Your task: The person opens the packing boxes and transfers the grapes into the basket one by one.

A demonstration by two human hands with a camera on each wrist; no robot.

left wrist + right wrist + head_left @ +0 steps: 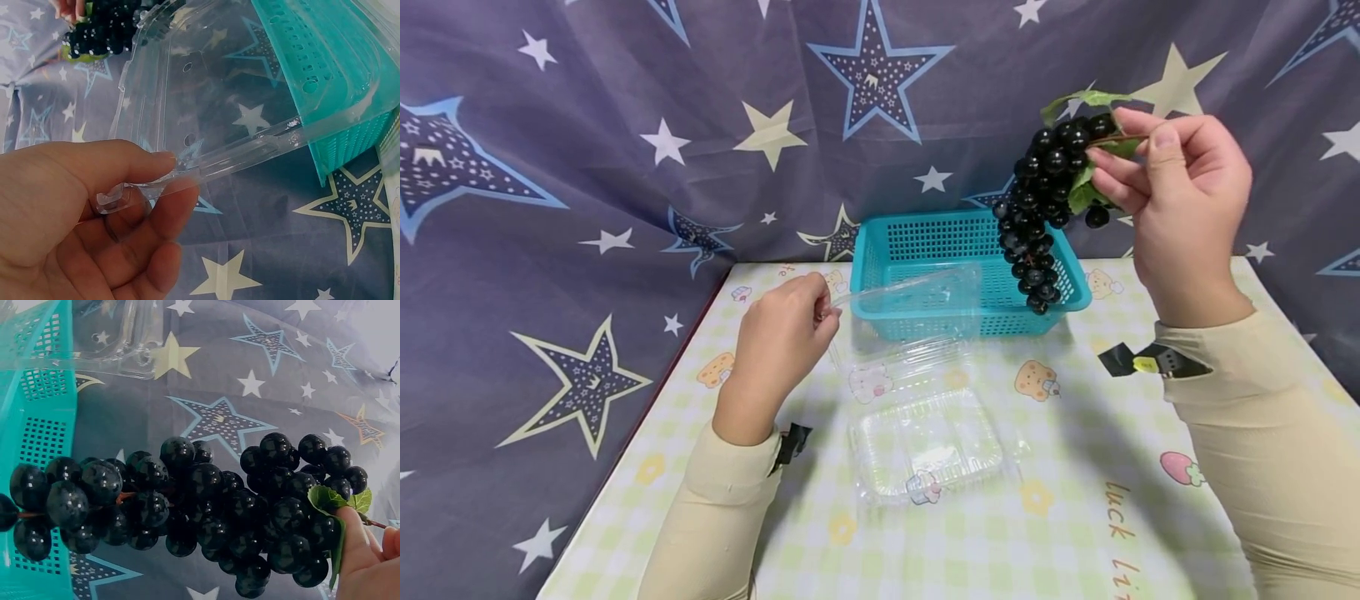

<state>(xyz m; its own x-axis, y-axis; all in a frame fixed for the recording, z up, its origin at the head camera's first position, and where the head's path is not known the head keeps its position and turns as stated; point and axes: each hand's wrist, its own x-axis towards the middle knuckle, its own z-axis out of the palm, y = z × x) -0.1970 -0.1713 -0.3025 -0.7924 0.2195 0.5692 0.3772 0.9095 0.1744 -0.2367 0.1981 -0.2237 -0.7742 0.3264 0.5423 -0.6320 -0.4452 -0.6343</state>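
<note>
A bunch of black grapes [1036, 200] with green leaves hangs from my right hand [1187, 192], which pinches its stem. The bunch's lower end overlaps the right side of the teal basket [867, 250] in the head view. My left hand [786, 342] pinches the edge of the raised lid of a clear plastic clamshell box [917, 446] between thumb and fingers [178, 203]. The box's base lies on the table in front of the basket, its inside facing up. In the right wrist view the grapes [206, 506] spread across the picture.
The teal basket with perforated walls stands at the back of the table, against a dark curtain [700, 100] printed with stars. A checked tablecloth [985, 550] with cartoon prints covers the table. Black straps [793, 442] sit on both wrists.
</note>
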